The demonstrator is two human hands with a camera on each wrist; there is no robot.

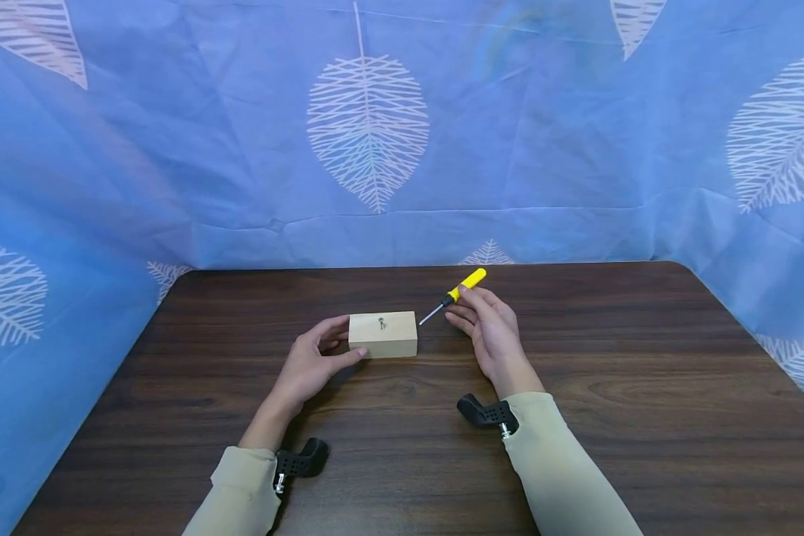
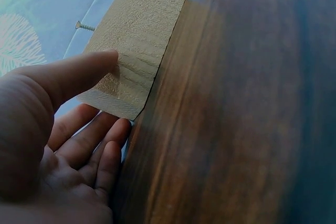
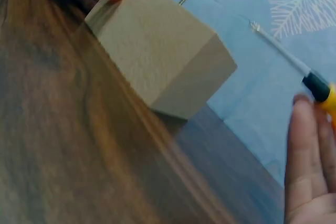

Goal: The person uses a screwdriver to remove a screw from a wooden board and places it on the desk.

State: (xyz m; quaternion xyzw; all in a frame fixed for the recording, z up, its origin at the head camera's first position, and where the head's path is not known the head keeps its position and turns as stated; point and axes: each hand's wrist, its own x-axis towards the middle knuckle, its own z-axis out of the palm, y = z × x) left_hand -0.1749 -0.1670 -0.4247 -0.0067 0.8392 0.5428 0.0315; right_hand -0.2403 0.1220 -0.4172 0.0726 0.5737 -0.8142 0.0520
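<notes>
Apparently resting on the dark brown wood-grain tabletop [image 1: 402, 417]: a pale rectangular wooden block [image 1: 388, 347], with a small metal screw [image 1: 381, 323] standing proud of its top. Left hand [image 1: 313, 362] at the block's left end, holding it, thumb on the near face, other fingers partly hidden. Right hand [image 1: 492, 335] right of the block, pinching a yellow-and-black-handled metal screwdriver [image 1: 450, 298], tip just beside the block's right end. Block probably light, stiff, hardly slippery, hard to damage; best held by its sides, clear of the screw. Screwdriver likely rigid; best gripped by its handle. Beyond the block, blue cloth [image 1: 241, 171] with white leaf prints.
</notes>
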